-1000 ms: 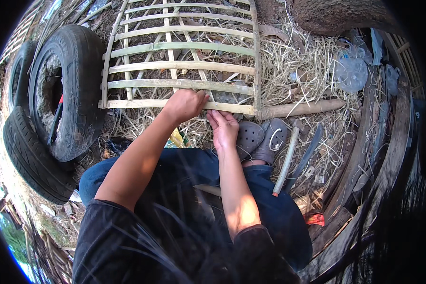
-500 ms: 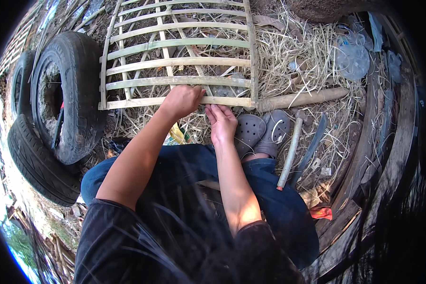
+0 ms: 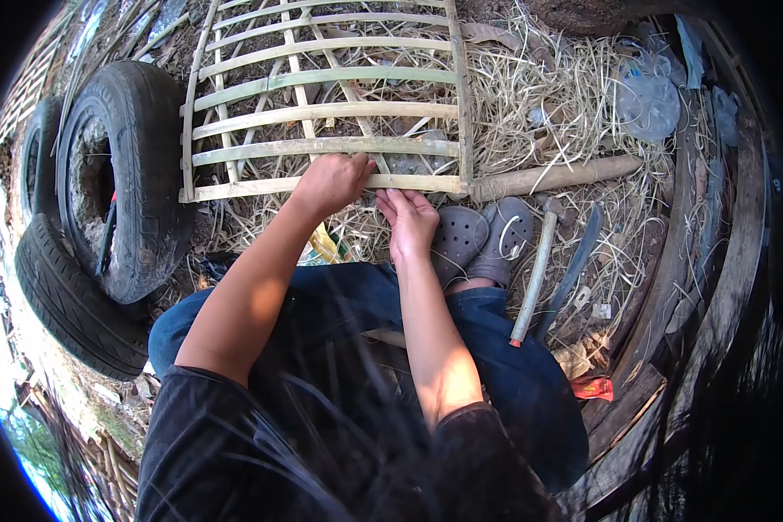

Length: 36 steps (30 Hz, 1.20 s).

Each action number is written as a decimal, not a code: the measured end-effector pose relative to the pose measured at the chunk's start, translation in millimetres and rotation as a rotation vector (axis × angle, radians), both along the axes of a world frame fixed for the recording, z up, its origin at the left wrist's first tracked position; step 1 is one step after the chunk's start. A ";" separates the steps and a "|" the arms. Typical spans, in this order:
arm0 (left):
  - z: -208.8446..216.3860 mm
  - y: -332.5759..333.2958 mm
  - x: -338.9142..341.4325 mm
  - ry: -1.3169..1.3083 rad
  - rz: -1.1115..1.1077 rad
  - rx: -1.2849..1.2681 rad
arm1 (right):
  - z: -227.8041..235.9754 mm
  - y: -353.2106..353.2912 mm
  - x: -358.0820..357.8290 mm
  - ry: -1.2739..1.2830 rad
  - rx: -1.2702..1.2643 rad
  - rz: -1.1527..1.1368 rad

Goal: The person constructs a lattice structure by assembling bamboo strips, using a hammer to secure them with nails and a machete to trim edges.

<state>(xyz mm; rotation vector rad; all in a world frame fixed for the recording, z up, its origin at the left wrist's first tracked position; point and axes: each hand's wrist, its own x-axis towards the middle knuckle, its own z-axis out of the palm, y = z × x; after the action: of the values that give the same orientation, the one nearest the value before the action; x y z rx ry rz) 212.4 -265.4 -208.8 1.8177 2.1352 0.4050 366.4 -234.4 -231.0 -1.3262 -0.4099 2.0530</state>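
Observation:
A bamboo lattice panel of split slats lies on the ground in front of me. My left hand is closed over its nearest slat, right of the middle, knuckles up. Just to its right, my right hand has thumb and fingers pinched together at the lower edge of that same slat. Its fingertips touch the slat from the near side. Whether a thin strip or nail sits between my fingers is too small to tell.
Old tyres stand at the left. Clogs are on my feet. Right of them lie a pale-handled tool and a long dark blade. A round wooden pole extends from the panel's corner, among bamboo shavings.
Both hands stay at the same slat with almost the same grip. The view has shifted very slightly; nothing has been let go or taken up.

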 end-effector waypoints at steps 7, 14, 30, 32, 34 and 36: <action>0.2 -5.3 -0.4 -0.063 -0.031 0.124 | 9.6 5.8 1.8 -0.108 0.029 0.096; 5.8 -8.6 -0.1 -0.068 -0.084 0.119 | 4.4 7.2 5.9 -0.112 0.062 0.089; 12.9 -12.2 -2.5 -0.035 -0.153 0.062 | -12.6 -0.1 -5.5 -0.254 0.356 0.088; 16.8 -11.0 -0.5 -0.035 -0.151 0.012 | -11.0 -0.5 -5.2 -0.259 0.369 0.086; 21.6 -8.8 1.5 -0.022 -0.144 -0.028 | -12.2 -0.9 -5.1 -0.262 0.381 0.079; 19.1 -8.5 1.8 0.004 -0.161 -0.040 | -15.2 -2.3 -4.4 -0.268 0.390 0.067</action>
<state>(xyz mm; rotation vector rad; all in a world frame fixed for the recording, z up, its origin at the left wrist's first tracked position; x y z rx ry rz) 214.3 -273.9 -189.7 1.9513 1.9664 0.3176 362.0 -236.7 -246.2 -1.3544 -0.9336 1.7329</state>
